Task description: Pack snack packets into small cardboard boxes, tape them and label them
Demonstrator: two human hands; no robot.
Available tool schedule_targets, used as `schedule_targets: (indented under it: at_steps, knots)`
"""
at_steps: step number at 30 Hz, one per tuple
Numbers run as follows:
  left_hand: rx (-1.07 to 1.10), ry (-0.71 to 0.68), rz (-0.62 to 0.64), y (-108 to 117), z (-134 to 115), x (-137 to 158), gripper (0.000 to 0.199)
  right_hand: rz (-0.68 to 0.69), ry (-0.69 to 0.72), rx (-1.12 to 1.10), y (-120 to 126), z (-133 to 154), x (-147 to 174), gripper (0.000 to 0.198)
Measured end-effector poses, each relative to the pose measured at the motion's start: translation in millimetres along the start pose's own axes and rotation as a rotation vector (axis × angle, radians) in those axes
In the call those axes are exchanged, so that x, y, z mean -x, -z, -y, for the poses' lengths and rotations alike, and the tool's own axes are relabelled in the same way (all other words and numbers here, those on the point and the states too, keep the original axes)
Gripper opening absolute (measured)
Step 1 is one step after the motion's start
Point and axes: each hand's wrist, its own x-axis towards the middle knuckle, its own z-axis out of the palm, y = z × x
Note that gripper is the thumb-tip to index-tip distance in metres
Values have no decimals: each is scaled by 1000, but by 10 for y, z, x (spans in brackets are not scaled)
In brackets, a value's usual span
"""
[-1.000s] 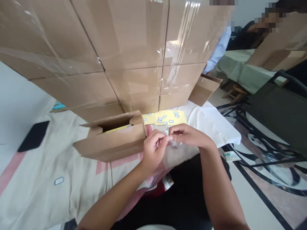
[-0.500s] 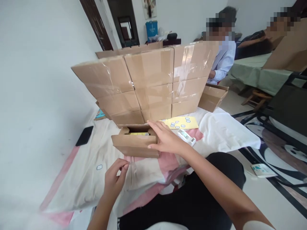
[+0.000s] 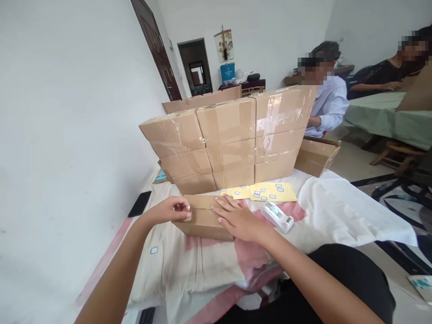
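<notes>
A small cardboard box (image 3: 202, 229) stands on the cloth in front of me, its top flaps folded down. My right hand (image 3: 238, 219) lies across the right part of the top, fingers spread and pressing the flaps. At the box's left end is my left hand (image 3: 175, 209), thumb and fingers pinched on a strip of clear tape that barely shows against the cardboard. What was inside the box is hidden under the flaps. A white tape dispenser (image 3: 277, 218) lies to the right of my right hand.
Stacked cardboard boxes (image 3: 232, 144) form a wall behind the small box. Yellow sheets (image 3: 286, 192) with small labels lie before it. A black phone (image 3: 139, 204) is at left, and one loose label (image 3: 154, 250) nearer me. Beyond the stack sits a person in a light shirt (image 3: 332, 103).
The box's front flap has gone from standing open to folded down. My left hand has risen from the cloth to the box's left end; my right hand now lies flat on top.
</notes>
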Motion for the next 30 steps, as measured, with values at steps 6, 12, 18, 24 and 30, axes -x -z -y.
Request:
schedule_targets:
  at_steps: [6,12,18,24,30]
  knots:
    - [-101,9,80,73,82,-304,34,-40,20,-14,-32,-30,-26,55]
    - [-206,68,3,60,91,-268,58,-66,41,-25,-100,-74,-38,56]
    - [-215,61,-202,-43,254,-319,65,-81,45,-46,-97,-81,-46,55]
    - [-93,41,-265,-266,422,-431,50,-104,50,-59,-121,-96,-64,54]
    - [-50,54,-372,-392,433,-431,40,-160,110,-103,-114,-116,-23,51]
